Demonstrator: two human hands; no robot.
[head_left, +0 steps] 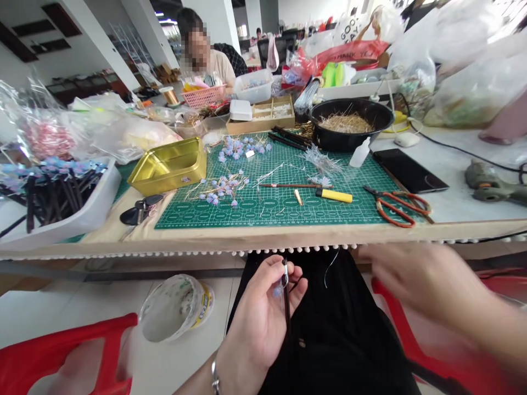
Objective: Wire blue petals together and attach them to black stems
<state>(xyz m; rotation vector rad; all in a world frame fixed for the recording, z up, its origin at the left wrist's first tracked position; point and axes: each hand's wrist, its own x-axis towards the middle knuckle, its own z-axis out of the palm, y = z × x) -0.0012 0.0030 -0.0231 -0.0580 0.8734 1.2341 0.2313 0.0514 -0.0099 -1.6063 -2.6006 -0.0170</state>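
At lower centre of the frame, my left hand (pixel 263 312) has its grip closed on a thin dark stick (pixel 285 296), held upright below the desk (pixel 263 237) edge. My right hand (pixel 415 280) is blurred at lower right; I cannot tell its grip.

Green cutting mat (pixel 288 211) with white grid. Gold tin (pixel 171 164). Black bowl (pixel 349 123). Yellow lighter (pixel 334 195). Red-handled scissors (pixel 397 206). Pale blue beaded flowers (pixel 224 189). Pink basket (pixel 203 96). Red stool (pixel 53 351). Black stick (pixel 285 299) in left hand (pixel 259 321).
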